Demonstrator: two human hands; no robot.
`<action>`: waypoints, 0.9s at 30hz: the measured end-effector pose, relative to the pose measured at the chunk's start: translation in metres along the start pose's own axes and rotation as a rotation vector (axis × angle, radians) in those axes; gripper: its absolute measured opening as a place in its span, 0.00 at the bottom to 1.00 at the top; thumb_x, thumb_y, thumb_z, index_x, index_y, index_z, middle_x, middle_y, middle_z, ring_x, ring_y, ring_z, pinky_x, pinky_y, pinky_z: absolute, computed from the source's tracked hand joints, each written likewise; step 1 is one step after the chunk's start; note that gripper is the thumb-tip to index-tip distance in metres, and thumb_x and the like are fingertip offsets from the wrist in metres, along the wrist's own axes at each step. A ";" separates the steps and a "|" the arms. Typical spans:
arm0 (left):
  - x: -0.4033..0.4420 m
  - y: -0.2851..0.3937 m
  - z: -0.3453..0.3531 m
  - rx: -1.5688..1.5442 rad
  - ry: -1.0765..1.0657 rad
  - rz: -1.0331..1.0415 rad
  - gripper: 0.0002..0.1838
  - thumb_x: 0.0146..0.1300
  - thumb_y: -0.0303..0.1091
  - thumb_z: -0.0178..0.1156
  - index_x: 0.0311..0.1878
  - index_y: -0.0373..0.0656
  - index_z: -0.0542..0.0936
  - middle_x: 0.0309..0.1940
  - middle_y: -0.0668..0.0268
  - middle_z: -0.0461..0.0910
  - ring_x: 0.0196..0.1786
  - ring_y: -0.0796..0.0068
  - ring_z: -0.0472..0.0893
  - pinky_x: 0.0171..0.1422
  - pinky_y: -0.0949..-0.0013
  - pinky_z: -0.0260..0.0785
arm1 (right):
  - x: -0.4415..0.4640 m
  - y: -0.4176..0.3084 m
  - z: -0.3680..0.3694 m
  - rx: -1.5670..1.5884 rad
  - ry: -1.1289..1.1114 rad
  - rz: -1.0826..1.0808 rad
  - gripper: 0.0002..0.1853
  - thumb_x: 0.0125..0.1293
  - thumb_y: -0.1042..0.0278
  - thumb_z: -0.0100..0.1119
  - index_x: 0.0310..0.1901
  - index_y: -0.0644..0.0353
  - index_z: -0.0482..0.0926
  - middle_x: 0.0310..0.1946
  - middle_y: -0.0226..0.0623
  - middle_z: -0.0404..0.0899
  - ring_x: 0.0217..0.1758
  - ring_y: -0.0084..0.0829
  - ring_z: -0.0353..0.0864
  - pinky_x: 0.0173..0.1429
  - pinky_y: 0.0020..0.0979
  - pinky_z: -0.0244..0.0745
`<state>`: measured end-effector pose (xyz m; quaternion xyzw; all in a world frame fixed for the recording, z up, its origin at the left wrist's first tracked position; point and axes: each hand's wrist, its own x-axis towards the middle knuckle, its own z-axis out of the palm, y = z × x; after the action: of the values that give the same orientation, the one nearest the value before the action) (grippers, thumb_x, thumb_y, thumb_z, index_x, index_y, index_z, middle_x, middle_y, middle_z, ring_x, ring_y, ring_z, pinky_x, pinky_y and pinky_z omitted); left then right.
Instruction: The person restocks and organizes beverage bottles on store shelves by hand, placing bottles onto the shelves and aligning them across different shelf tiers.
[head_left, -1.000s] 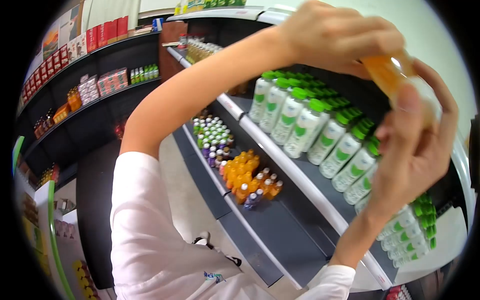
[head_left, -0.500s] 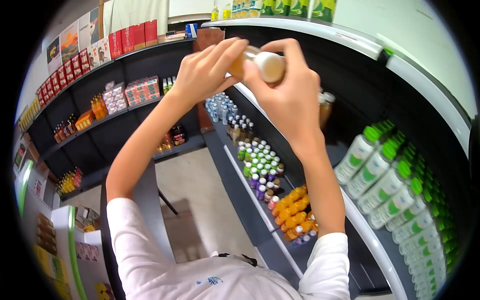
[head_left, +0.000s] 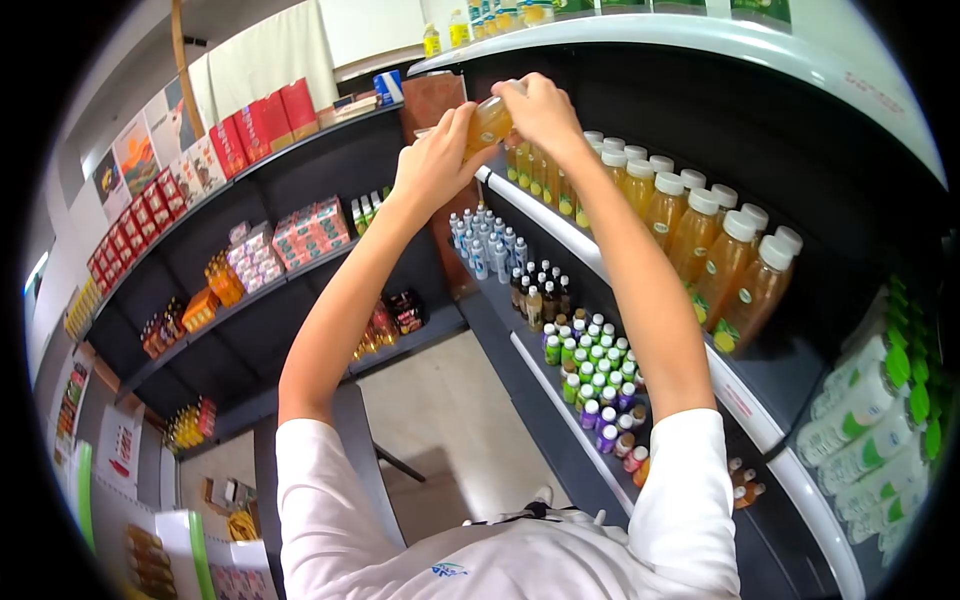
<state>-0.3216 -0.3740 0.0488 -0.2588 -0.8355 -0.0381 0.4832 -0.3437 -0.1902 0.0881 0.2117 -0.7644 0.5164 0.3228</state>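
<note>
Both my hands are raised in front of the upper right shelf, holding a clear bottle of amber drink (head_left: 490, 124) that lies tilted between them. My left hand (head_left: 436, 158) wraps round its lower left part. The fingers of my right hand (head_left: 541, 118) close on its upper right end. A pale edge shows just left of my left hand; whether it is the cap I cannot tell. Similar amber bottles with white caps (head_left: 702, 230) stand in rows on the shelf, right of and behind my right forearm.
White bottles with green caps (head_left: 860, 430) fill the shelf at the right. Below stand small green-capped and purple bottles (head_left: 597, 370), dark bottles (head_left: 540, 290) and blue-white bottles (head_left: 488, 240). Boxed goods (head_left: 310, 235) sit on the left shelves. A dark table (head_left: 345, 470) is at my left.
The bottle has turned, so its white cap no longer faces me by my right hand. My hands shifted slightly left, and the view swung, bringing the amber bottle rows into sight.
</note>
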 end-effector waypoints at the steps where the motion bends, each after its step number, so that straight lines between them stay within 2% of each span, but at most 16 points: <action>1: 0.017 -0.004 0.014 -0.015 0.048 0.062 0.35 0.69 0.58 0.63 0.69 0.44 0.68 0.56 0.53 0.82 0.48 0.47 0.86 0.44 0.51 0.81 | 0.022 0.018 -0.003 -0.011 0.070 -0.016 0.26 0.68 0.50 0.61 0.45 0.74 0.81 0.34 0.48 0.88 0.25 0.36 0.90 0.34 0.32 0.85; 2: 0.029 -0.007 0.028 -0.034 0.089 0.120 0.34 0.70 0.57 0.62 0.69 0.43 0.69 0.56 0.54 0.82 0.50 0.48 0.86 0.45 0.52 0.81 | 0.039 0.037 -0.004 -0.022 0.137 -0.023 0.26 0.68 0.51 0.61 0.44 0.74 0.81 0.33 0.48 0.87 0.25 0.36 0.90 0.34 0.31 0.85; 3: 0.042 -0.006 0.039 -0.032 0.090 0.134 0.32 0.71 0.55 0.62 0.69 0.44 0.70 0.56 0.54 0.83 0.52 0.49 0.85 0.47 0.54 0.81 | 0.035 0.034 -0.014 0.074 0.117 0.059 0.28 0.67 0.45 0.57 0.38 0.71 0.86 0.31 0.52 0.89 0.31 0.43 0.92 0.58 0.38 0.82; 4: 0.058 -0.007 0.051 -0.045 0.110 0.156 0.32 0.71 0.55 0.62 0.69 0.44 0.69 0.56 0.55 0.83 0.53 0.49 0.85 0.50 0.54 0.80 | 0.047 0.040 -0.022 0.088 0.156 0.103 0.28 0.66 0.45 0.56 0.37 0.70 0.86 0.31 0.52 0.89 0.33 0.42 0.92 0.57 0.37 0.82; 6: 0.085 -0.011 0.073 -0.073 0.137 0.243 0.32 0.71 0.54 0.62 0.69 0.44 0.69 0.56 0.54 0.82 0.54 0.47 0.84 0.52 0.53 0.79 | 0.069 0.055 -0.034 0.098 0.231 0.097 0.29 0.69 0.51 0.60 0.40 0.82 0.80 0.32 0.51 0.86 0.26 0.39 0.90 0.34 0.31 0.86; 7: 0.097 -0.015 0.086 -0.097 0.148 0.282 0.32 0.71 0.54 0.62 0.69 0.44 0.69 0.56 0.54 0.82 0.54 0.47 0.84 0.53 0.53 0.79 | 0.075 0.064 -0.040 0.082 0.221 0.086 0.31 0.69 0.51 0.59 0.41 0.84 0.78 0.32 0.54 0.86 0.26 0.40 0.91 0.34 0.30 0.86; 10: 0.122 -0.025 0.121 -0.212 0.107 0.337 0.32 0.71 0.54 0.63 0.69 0.44 0.69 0.56 0.53 0.82 0.55 0.45 0.83 0.53 0.50 0.78 | 0.078 0.073 -0.044 0.043 0.262 0.142 0.29 0.69 0.49 0.59 0.43 0.79 0.80 0.34 0.51 0.87 0.29 0.36 0.91 0.39 0.32 0.86; 11: 0.126 -0.029 0.132 -0.248 0.059 0.339 0.33 0.71 0.55 0.63 0.69 0.44 0.69 0.56 0.52 0.82 0.54 0.45 0.84 0.52 0.50 0.78 | 0.073 0.070 -0.041 -0.012 0.257 0.214 0.26 0.70 0.50 0.56 0.50 0.72 0.76 0.36 0.61 0.85 0.41 0.56 0.88 0.48 0.47 0.84; 14: 0.150 -0.039 0.169 -0.344 0.059 0.442 0.34 0.71 0.56 0.63 0.69 0.43 0.68 0.54 0.50 0.83 0.48 0.46 0.85 0.49 0.52 0.78 | 0.069 0.072 -0.037 -0.351 0.422 0.183 0.30 0.71 0.46 0.54 0.51 0.74 0.78 0.44 0.64 0.85 0.50 0.58 0.86 0.58 0.48 0.82; 15: 0.154 -0.039 0.176 -0.383 0.012 0.439 0.34 0.71 0.56 0.63 0.69 0.42 0.69 0.49 0.50 0.83 0.41 0.50 0.85 0.46 0.55 0.77 | 0.068 0.090 -0.031 -0.445 0.545 -0.007 0.30 0.71 0.46 0.55 0.47 0.75 0.79 0.51 0.67 0.82 0.57 0.60 0.83 0.63 0.50 0.78; 18: 0.163 -0.047 0.194 -0.452 -0.015 0.518 0.34 0.71 0.56 0.63 0.69 0.41 0.69 0.45 0.52 0.83 0.37 0.54 0.84 0.43 0.58 0.76 | 0.078 0.097 -0.034 -0.614 0.430 0.038 0.29 0.71 0.47 0.54 0.43 0.75 0.80 0.55 0.66 0.80 0.59 0.60 0.81 0.64 0.50 0.76; 19: 0.168 -0.050 0.198 -0.482 -0.003 0.553 0.34 0.70 0.54 0.65 0.68 0.40 0.69 0.42 0.52 0.83 0.37 0.56 0.84 0.42 0.59 0.76 | 0.080 0.099 -0.032 -0.690 0.453 -0.084 0.26 0.72 0.51 0.54 0.42 0.76 0.79 0.48 0.68 0.82 0.52 0.60 0.85 0.57 0.50 0.79; 22: 0.191 -0.067 0.227 -0.636 0.071 0.689 0.34 0.68 0.53 0.68 0.67 0.39 0.71 0.40 0.51 0.83 0.37 0.55 0.84 0.43 0.59 0.76 | 0.072 0.059 -0.018 -0.485 0.381 0.145 0.25 0.72 0.53 0.55 0.41 0.76 0.79 0.40 0.65 0.84 0.43 0.55 0.88 0.49 0.46 0.83; 23: 0.200 -0.073 0.237 -0.675 0.106 0.732 0.34 0.66 0.52 0.70 0.65 0.38 0.72 0.37 0.52 0.83 0.36 0.55 0.84 0.43 0.60 0.76 | 0.077 0.062 -0.011 -0.416 0.394 0.103 0.24 0.72 0.54 0.55 0.40 0.77 0.78 0.34 0.60 0.85 0.37 0.47 0.89 0.43 0.41 0.83; 26: 0.213 -0.090 0.268 -0.817 -0.010 0.712 0.33 0.68 0.55 0.68 0.63 0.37 0.73 0.41 0.48 0.86 0.40 0.53 0.88 0.46 0.60 0.78 | 0.106 0.070 0.012 -0.579 0.402 0.218 0.23 0.72 0.54 0.56 0.43 0.74 0.80 0.38 0.57 0.86 0.37 0.44 0.90 0.43 0.40 0.83; 27: 0.215 -0.095 0.277 -0.821 -0.045 0.699 0.33 0.69 0.55 0.67 0.63 0.37 0.73 0.42 0.48 0.86 0.41 0.53 0.88 0.47 0.60 0.78 | 0.119 0.096 0.005 -0.817 0.426 0.074 0.23 0.72 0.54 0.57 0.44 0.73 0.81 0.39 0.56 0.86 0.36 0.43 0.89 0.43 0.39 0.82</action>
<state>-0.6699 -0.2842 0.0977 -0.6897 -0.6263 -0.1931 0.3081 -0.4917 -0.1570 0.1084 -0.0713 -0.8291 0.2159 0.5109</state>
